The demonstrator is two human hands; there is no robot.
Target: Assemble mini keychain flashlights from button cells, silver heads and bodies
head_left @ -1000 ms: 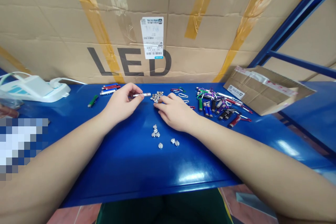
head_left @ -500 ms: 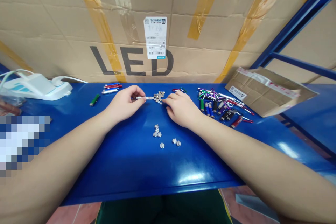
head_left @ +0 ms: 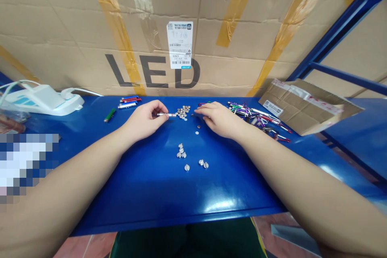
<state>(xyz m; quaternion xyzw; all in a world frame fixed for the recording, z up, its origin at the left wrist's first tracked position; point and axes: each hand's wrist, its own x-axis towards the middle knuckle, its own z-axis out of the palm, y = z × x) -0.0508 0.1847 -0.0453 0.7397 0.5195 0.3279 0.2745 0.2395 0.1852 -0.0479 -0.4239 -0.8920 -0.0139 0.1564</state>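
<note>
The left hand (head_left: 143, 121) pinches a slim silver keychain flashlight tube (head_left: 166, 115) between thumb and curled fingers (head_left: 160, 109), its long axis lying nearly level across the view, with the far end pointing right, out past the fingertips toward a heap of silver button cells (head_left: 182, 113) just beside it. The right hand's fingers (head_left: 208, 107) lie extended and loosely together, pointing left, with nothing visibly in their grip; two loose discs (head_left: 197, 130) sit just below those fingertips. Nearer the person, below both hands, small slotted metal caps (head_left: 180, 151) lie in a loose cluster on the blue surface (head_left: 145, 197), with three more (head_left: 203, 164) apart from it. Beyond the left fingers lie a few red and silver flashlight tubes (head_left: 128, 102) and a single green one (head_left: 109, 115). Past the right fingers sprawls a tangle of colored flashlights with carabiner clips (head_left: 256, 119), beside a flattened cardboard mailer (head_left: 302, 107). Behind everything stands a taped carton (head_left: 90, 40) printed "LED" in big black letters, with a white barcode label (head_left: 179, 45) whose small print is too fine to read. A white plastic device (head_left: 42, 100) with a cord sits far left.
</note>
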